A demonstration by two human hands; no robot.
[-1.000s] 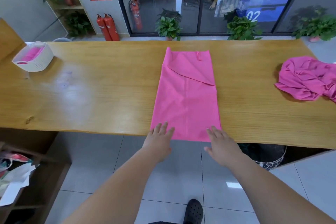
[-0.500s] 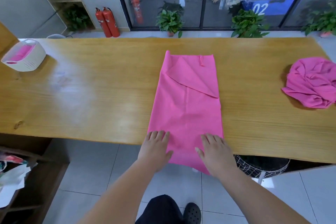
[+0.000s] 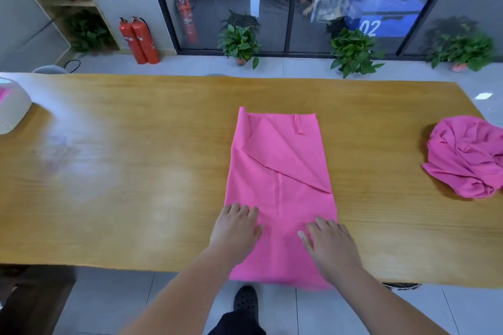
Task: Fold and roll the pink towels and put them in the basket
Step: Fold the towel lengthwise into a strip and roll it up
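A pink towel (image 3: pixel 280 171) lies folded into a long strip across the wooden table (image 3: pixel 122 171), its near end hanging slightly over the front edge. One far corner is folded down as a diagonal flap. My left hand (image 3: pixel 236 228) rests flat on the towel's near left part, fingers straight. My right hand (image 3: pixel 329 242) lies flat on the near right part. A crumpled pink towel (image 3: pixel 465 155) sits at the table's right end. The white basket (image 3: pixel 11 111), with pink cloth inside, stands at the far left, partly cut off.
Beyond the table are potted plants (image 3: pixel 239 41), red fire extinguishers (image 3: pixel 138 41) and glass doors. A dark wooden shelf (image 3: pixel 32 302) stands below the table's left end. My shoe (image 3: pixel 245 302) shows on the tiled floor.
Both hands have moved forward from the towel's hanging edge onto the towel on the table. The view has shifted closer and to the right, pushing the basket to the frame's left edge.
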